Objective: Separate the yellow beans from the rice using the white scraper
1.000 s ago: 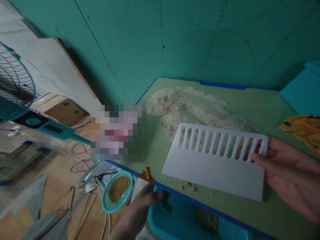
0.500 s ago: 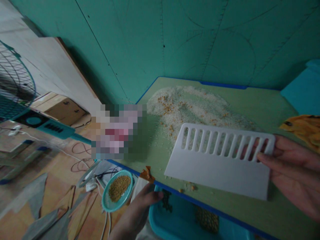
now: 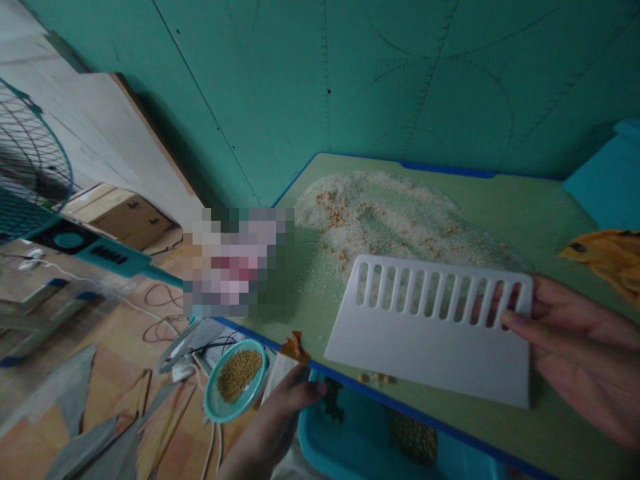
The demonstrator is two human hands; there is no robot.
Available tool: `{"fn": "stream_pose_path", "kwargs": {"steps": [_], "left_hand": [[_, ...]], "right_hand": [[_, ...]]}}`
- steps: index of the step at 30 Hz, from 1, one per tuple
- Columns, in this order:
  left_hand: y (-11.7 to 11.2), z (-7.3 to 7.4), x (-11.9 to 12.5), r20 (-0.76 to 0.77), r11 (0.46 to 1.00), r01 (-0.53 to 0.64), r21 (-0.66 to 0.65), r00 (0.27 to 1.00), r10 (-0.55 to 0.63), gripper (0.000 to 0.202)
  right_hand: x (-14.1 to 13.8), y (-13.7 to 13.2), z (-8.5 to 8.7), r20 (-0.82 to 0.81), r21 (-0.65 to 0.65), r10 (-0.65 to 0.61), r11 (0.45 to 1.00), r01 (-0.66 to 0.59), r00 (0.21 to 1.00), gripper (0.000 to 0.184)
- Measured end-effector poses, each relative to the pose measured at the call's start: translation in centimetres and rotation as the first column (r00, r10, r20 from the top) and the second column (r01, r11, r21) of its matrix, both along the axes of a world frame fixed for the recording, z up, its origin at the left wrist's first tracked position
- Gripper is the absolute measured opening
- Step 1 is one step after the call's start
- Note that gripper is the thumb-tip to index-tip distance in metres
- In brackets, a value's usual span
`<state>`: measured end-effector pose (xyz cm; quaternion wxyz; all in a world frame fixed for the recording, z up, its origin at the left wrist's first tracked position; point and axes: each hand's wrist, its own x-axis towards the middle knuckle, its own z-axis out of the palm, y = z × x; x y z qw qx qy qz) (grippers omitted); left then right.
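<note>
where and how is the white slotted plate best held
Probably by the slotted right end of the white slotted plate, coming from the right, thumb in front and fingers behind. It is flat and thin, so a pinch suits; the right hand holds it that way, leaving the long lower edge uncovered.

White scraper [image 3: 430, 353]; whitish grains [image 3: 383, 180], yellow-orange beans [image 3: 336, 215]; green table [image 3: 525, 207], blue edge [image 3: 447, 171].

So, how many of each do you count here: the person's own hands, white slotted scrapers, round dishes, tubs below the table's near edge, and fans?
Hands: 2, the left hand and the right hand
White slotted scraper: 1
Round dish: 1
Blue tub: 1
Fan: 1
Total: 6
</note>
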<state>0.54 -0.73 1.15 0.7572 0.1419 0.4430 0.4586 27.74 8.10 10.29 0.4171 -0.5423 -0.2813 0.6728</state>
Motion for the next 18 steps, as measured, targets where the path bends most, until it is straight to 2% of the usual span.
{"fn": "stream_pose_path", "kwargs": {"steps": [11,18], "left_hand": [[-0.18,-0.41,-0.21,-0.058,1.0,0.003,-0.029,0.998,-0.005,0.03],[-0.06,-0.25,-0.06,-0.016,1.0,0.02,-0.016,1.0,-0.02,0.031]], "right_hand": [[0.12,-0.05,-0.29,-0.017,-0.037,0.005,0.999,-0.005,1.0,0.044],[-0.01,0.19,-0.04,0.017,-0.018,0.018,1.0,-0.018,1.0,0.042]]}}
